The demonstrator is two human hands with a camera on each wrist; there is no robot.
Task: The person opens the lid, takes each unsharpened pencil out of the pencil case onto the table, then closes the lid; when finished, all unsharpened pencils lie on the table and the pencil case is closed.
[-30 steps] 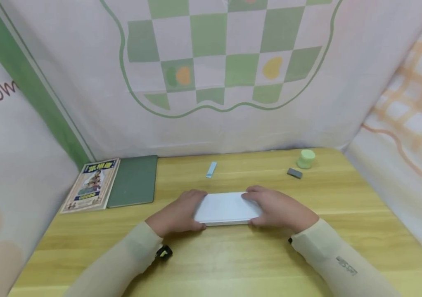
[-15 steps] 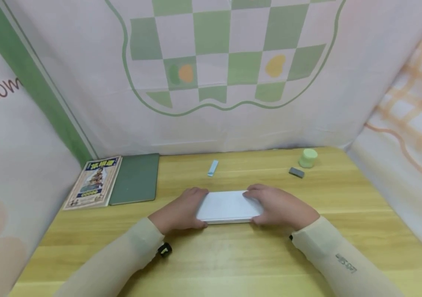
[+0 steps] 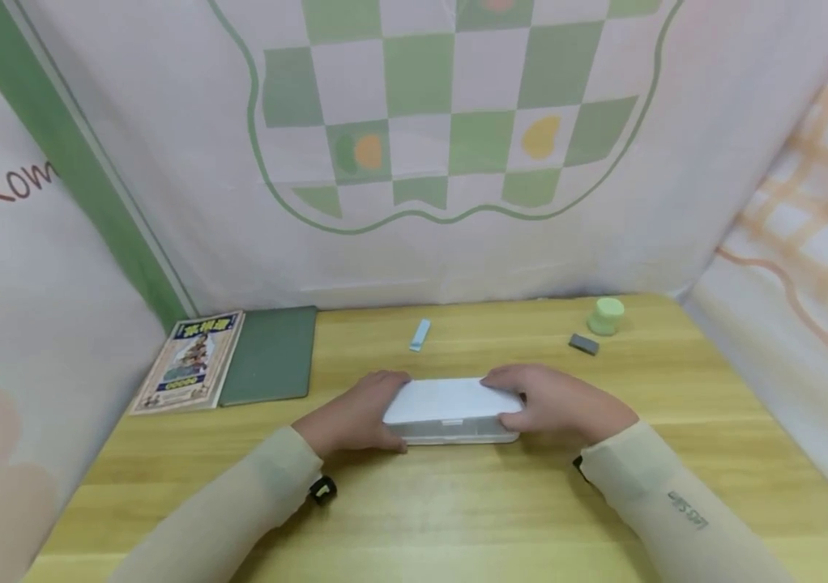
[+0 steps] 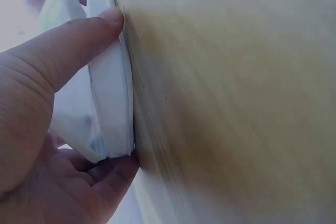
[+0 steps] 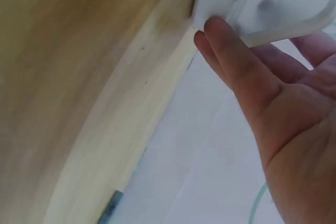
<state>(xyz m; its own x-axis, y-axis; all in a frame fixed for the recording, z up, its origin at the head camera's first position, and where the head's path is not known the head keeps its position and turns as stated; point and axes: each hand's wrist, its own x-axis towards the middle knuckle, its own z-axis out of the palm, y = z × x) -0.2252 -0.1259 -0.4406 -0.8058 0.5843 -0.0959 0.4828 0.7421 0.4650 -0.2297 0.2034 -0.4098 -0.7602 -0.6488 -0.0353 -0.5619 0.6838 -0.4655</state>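
Note:
A white plastic pencil case [image 3: 450, 401] lies on the table in front of the person, its lid tilted up along the near edge. A small latch tab shows at the lid's front. The left hand [image 3: 356, 413] grips the case's left end, thumb at the near side and fingers at the far side; the left wrist view shows the thumb [image 4: 100, 27] on the base wall. At the right end, the right hand [image 3: 548, 405] holds the raised lid, thumb at its near edge and fingers at the far side. In the right wrist view, fingertips [image 5: 215, 24] touch the case's corner. Its contents are hidden.
Behind the case lies a light blue strip [image 3: 420, 334]. A grey block [image 3: 584, 344] and a light green cylinder [image 3: 606, 317] stand at the back right. A magazine [image 3: 191, 360] and a dark green board [image 3: 271, 356] lie at the left. Fabric walls surround the wooden table [image 3: 450, 518].
The lid was down flat before; now its near edge is raised, with a gap at the front. The right hand has lifted slightly with it, while the left hand keeps its place.

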